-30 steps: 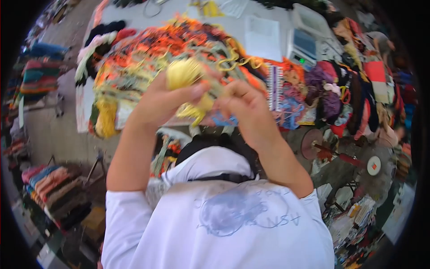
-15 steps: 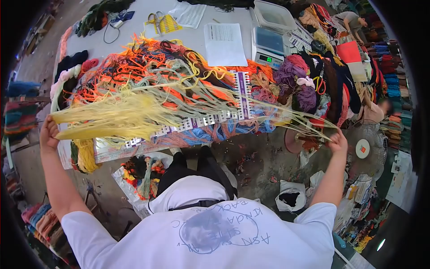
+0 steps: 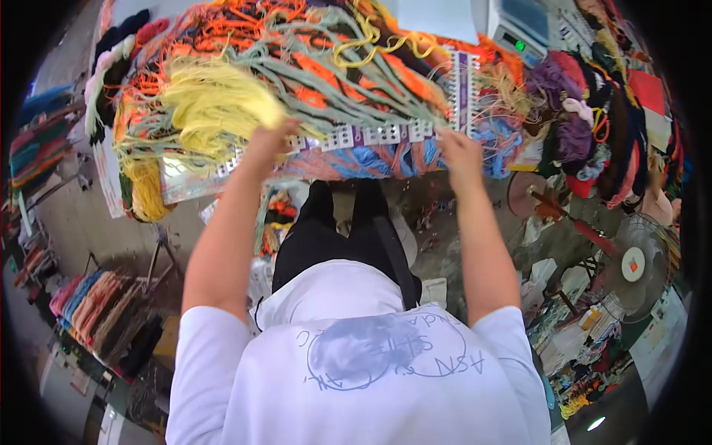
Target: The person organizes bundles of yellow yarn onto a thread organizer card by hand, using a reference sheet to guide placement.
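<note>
Yellow yarn lies bunched over the left part of a colourful yarn pile. My left hand is closed round the right end of this yarn, slightly blurred. At the pile's near edge, my right hand is beside the right end of a white punched card strip, with its fingers curled; what they hold, if anything, cannot be made out. Grey-green yarn and orange yarn spread behind both hands. Blue and pink yarn hangs below the strip.
A second punched card stands crosswise at the right. Behind it are a digital scale and a paper sheet. Purple yarn is heaped farther right. A fan stands at lower right, and yarn hanks hang at lower left.
Both hands have come inward from wide apart. The yellow yarn, stretched between them before, is now bunched at the left. The view has shifted downward.
</note>
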`<state>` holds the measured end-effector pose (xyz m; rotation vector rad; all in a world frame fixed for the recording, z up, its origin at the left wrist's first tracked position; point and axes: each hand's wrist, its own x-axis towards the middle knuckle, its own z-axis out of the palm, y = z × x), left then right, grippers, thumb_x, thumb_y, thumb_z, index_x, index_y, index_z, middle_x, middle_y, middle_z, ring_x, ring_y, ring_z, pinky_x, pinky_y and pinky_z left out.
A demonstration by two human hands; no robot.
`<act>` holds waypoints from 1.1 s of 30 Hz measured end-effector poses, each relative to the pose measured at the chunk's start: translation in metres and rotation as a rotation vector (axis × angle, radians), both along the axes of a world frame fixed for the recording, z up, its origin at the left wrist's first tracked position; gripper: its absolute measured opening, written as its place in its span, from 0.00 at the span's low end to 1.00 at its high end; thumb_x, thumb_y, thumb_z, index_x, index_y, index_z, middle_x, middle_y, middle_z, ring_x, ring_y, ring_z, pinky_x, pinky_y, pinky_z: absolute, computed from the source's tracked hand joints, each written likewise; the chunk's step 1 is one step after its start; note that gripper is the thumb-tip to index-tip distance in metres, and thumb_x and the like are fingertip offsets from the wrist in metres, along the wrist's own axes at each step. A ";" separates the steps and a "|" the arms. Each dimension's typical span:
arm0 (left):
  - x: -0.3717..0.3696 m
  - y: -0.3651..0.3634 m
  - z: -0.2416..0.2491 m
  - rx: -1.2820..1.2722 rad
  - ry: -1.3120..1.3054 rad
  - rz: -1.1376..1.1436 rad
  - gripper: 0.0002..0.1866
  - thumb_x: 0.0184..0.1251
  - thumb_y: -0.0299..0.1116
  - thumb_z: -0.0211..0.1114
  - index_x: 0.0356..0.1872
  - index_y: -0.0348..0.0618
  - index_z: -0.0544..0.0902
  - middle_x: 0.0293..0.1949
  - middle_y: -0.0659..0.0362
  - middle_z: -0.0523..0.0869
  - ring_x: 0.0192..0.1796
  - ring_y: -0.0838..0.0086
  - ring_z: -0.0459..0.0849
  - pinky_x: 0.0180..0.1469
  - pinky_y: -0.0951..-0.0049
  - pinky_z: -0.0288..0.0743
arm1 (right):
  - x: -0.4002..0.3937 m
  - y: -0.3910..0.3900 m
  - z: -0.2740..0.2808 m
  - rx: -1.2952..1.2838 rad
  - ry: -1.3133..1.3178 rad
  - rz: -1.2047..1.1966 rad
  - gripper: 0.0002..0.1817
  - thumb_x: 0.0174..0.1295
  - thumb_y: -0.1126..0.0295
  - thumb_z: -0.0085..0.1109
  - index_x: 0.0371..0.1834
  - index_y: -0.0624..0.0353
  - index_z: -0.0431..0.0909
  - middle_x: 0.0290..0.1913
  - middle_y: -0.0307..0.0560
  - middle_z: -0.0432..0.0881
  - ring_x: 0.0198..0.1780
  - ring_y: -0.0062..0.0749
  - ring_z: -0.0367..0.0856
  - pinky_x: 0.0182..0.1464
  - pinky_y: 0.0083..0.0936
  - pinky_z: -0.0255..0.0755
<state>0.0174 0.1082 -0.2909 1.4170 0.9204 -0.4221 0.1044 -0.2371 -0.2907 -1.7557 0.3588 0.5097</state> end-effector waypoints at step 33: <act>-0.019 -0.033 -0.073 -0.196 -0.211 0.701 0.12 0.61 0.30 0.48 0.42 0.37 0.74 0.28 0.56 0.77 0.32 0.71 0.78 0.35 0.71 0.75 | -0.032 0.123 -0.071 -0.625 -0.584 0.818 0.12 0.50 0.71 0.59 0.40 0.51 0.80 0.37 0.41 0.75 0.38 0.41 0.78 0.36 0.35 0.73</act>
